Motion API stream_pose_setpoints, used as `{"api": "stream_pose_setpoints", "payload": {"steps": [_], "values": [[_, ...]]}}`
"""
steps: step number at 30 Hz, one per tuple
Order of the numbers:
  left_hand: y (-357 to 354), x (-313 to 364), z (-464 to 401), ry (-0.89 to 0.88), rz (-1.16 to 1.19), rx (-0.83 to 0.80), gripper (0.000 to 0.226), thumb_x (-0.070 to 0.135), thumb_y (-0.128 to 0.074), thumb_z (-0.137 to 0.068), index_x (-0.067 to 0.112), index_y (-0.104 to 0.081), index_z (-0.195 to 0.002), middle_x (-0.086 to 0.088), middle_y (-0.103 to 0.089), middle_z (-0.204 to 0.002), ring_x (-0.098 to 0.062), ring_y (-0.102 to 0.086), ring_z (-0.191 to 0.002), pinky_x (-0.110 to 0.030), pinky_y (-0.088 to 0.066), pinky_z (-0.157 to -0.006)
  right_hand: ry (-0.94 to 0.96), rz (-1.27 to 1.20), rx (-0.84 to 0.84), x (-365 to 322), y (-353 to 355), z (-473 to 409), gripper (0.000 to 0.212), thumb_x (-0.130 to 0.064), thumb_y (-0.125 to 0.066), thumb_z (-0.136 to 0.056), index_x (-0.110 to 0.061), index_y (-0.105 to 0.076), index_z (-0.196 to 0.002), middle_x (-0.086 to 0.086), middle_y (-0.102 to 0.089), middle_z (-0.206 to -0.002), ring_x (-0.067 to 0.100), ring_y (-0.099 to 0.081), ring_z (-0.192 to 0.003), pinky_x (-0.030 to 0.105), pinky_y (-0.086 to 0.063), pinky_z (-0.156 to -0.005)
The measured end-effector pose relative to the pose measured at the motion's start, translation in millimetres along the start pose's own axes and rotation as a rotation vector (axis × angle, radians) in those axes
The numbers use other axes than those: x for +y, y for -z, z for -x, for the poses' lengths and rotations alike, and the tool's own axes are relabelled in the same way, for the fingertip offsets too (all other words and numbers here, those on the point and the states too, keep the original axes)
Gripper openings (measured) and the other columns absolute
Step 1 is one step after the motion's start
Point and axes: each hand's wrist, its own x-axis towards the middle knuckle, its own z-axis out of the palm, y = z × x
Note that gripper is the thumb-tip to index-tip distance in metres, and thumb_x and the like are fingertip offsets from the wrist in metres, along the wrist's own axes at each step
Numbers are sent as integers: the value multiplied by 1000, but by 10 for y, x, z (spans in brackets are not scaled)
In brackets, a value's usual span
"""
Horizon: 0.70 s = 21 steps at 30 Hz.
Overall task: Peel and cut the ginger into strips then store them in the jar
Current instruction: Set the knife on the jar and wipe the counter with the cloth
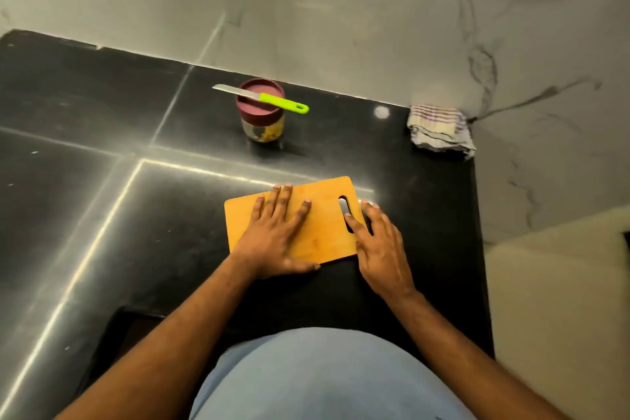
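- Jar is sitting behind the cutting board, maroon lid on, something yellowish inside, can't tell what.
- Knife is lying across that lid.
- Left hand is pressing flat on the board, fingers spread, gripping nothing.
- Right hand is resting at the board's slotted end, loosely open.
- Not seeing any ginger.

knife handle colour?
Lime green, on the knife lying across the jar lid; head view.

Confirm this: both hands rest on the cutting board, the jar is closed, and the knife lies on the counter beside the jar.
One part is wrong. The head view shows the knife lying across the jar's lid, not on the counter. The rest holds: the left hand and right hand rest on the cutting board, and the jar is closed.
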Motion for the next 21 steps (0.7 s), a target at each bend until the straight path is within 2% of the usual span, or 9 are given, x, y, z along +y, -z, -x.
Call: {"api": "stream_pose_setpoints", "payload": {"steps": [2, 3, 7, 13, 17, 21], "values": [[23, 121, -95, -89, -20, -16, 126, 99, -38, -65, 33, 17, -157, -14, 29, -162, -32, 32, -148, -53, 15, -121, -19, 24, -14, 73, 52, 145, 59, -34, -39, -102, -30, -13, -155, -4, -5, -162, 16, 0, -149, 35, -10, -118], [32, 222, -164, -142, -26, -20, 126, 99, -38, -65, 33, 15, -158, -15, 27, -163, -33, 30, -148, -53, 13, -121, -38, 43, -15, 119, 73, 223, 62, -38, -38, -101, -27, -10, -155, -6, -1, -163, 15, 3, -149, 36, -9, -118], [-20, 699, -411, -328, -61, -36, 125, 98, -38, -66, 29, 7, -160, -18, 22, -164, -35, 25, -150, -54, 8, -122, -185, 84, -39, 287, 73, 479, 60, -45, -31, -102, -26, -11, -155, -6, -1, -163, 14, 4, -149, 40, -10, -119], [-114, 1194, -580, -483, -109, -57, 124, 97, -35, -70, 22, 5, -161, -22, 20, -163, -37, 23, -150, -54, 8, -122, -406, 98, -57, 508, 130, 702, 59, -49, -15, -102, -27, -5, -155, -6, 4, -162, 15, 7, -149, 43, -6, -120], [-152, 1406, -578, -555, -124, -69, 124, 97, -33, -70, 21, 2, -161, -23, 18, -163, -37, 22, -150, -54, 8, -122, -485, 65, -26, 571, 128, 924, 58, -48, -17, -102, -27, -5, -155, -5, 2, -162, 16, 6, -149, 44, -6, -119], [-209, 1466, -524, -556, -101, -79, 125, 99, -32, -69, 23, 8, -160, -20, 27, -161, -35, 28, -149, -51, 13, -122, -494, 56, -24, 593, 123, 1013, 58, -48, -16, -102, -27, -3, -155, -6, 3, -162, 15, 8, -149, 45, -6, -119]]}}
